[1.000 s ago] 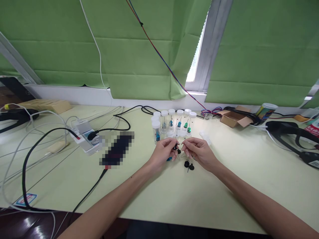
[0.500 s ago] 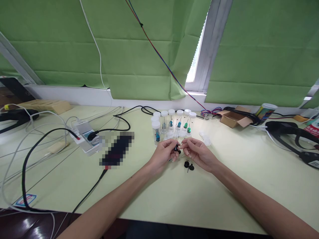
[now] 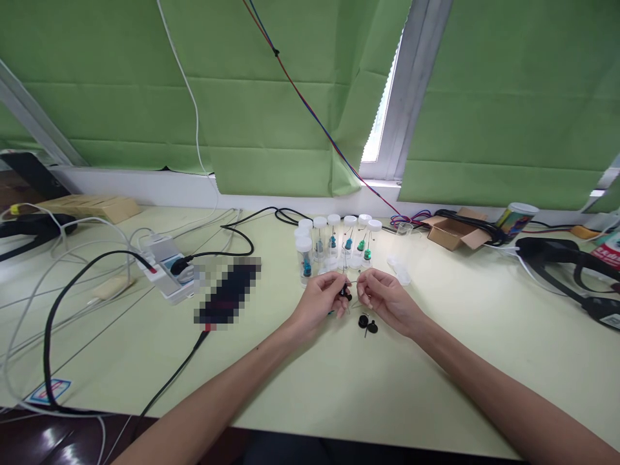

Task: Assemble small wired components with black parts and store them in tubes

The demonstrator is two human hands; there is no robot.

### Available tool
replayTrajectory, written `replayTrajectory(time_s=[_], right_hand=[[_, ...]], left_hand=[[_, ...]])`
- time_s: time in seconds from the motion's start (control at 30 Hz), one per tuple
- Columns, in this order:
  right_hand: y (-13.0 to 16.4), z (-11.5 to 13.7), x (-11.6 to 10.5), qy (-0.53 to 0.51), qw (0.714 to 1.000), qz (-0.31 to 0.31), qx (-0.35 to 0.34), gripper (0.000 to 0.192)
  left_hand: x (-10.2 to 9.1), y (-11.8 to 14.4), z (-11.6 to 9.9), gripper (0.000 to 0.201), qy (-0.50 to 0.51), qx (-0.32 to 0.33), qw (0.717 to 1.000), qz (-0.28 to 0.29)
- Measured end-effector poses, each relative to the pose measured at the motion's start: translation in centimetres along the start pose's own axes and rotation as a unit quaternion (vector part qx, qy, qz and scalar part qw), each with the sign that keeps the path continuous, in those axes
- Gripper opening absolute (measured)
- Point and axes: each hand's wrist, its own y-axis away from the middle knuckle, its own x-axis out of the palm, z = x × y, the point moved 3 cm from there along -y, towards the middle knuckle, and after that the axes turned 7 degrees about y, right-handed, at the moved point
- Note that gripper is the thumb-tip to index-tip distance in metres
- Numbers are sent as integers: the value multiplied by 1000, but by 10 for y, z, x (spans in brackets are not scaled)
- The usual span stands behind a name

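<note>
My left hand [image 3: 317,302] is closed round a small black plastic part [image 3: 344,292], which is partly covered by the fingers. Just across from it, my right hand [image 3: 390,300] pinches a thin metal pin [image 3: 354,281] between thumb and fingertips, its tip pointing toward the black part. Whether pin and part touch is too small to tell. Below the right hand lie a round black piece [image 3: 363,321] and another black disc-like piece [image 3: 372,327], with a thin rod by them. Behind both hands stand several clear tubes [image 3: 303,261] with white caps, holding blue or green parts on wires.
A power strip [image 3: 167,274] with tangled cables and a blurred-out dark device [image 3: 227,294] lie to the left. On the right are an open cardboard box [image 3: 453,231], a printed can [image 3: 518,219] and a black headset-like object [image 3: 557,271]. Clear plastic pieces [image 3: 400,270] lie beyond my right hand.
My right fingertips have drawn slightly away to the right from the left hand, and more of the thin pin shows. The black part in my left hand has turned a little.
</note>
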Motion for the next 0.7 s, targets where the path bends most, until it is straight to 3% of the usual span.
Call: replayTrajectory(time_s=[0.33, 0.7], right_hand=[[-1, -1, 0, 19, 1000, -15, 16, 36], [-1, -1, 1, -4, 999, -19, 32, 36]], left_hand=[[2, 1, -3, 35, -71, 32, 997, 12], [1, 0, -3, 35, -99, 45, 994, 23]])
